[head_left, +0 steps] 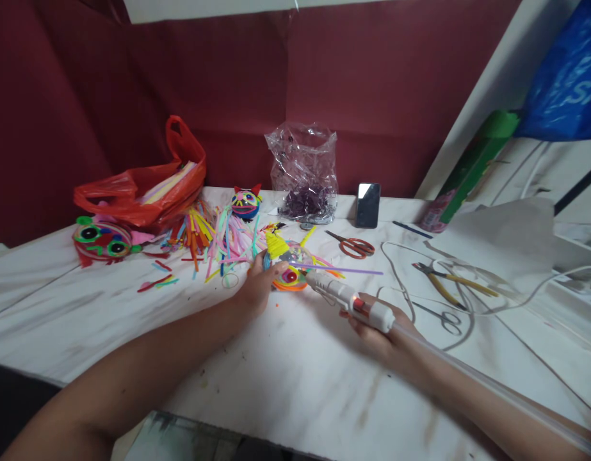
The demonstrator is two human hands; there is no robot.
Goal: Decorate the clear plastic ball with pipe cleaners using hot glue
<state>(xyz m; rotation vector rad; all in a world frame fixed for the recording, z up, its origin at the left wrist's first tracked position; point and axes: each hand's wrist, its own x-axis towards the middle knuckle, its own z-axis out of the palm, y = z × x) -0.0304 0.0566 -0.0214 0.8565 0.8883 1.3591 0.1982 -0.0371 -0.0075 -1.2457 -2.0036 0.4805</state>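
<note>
Clock taken from the decorated ball [291,278], twelve pointing away from the wearer; the ball sits on the bench [295,371], between the two hands. Left hand [262,283] at nine, fingers curled around the ball's near-left side, thumb laid over the top; probably to stop it rolling while leaving the eye side exposed. Right hand [372,330] at four, wrapped around the body of a white glue gun [346,299], nozzle angled toward ten and close against the ball; whether tip touches, cannot tell. That grip seems meant for steering the tip. Purple stem [355,270] juts toward three. Stem bundles [199,232] at ten, likely kept near for picking from; red bag [146,192] behind them. Clear bag [305,186] at twelve, upright, dark purple contents low inside. Orange-handled scissors [357,247] at two, pliers [449,285] at three, perhaps parked right-side for easy reach.
</note>
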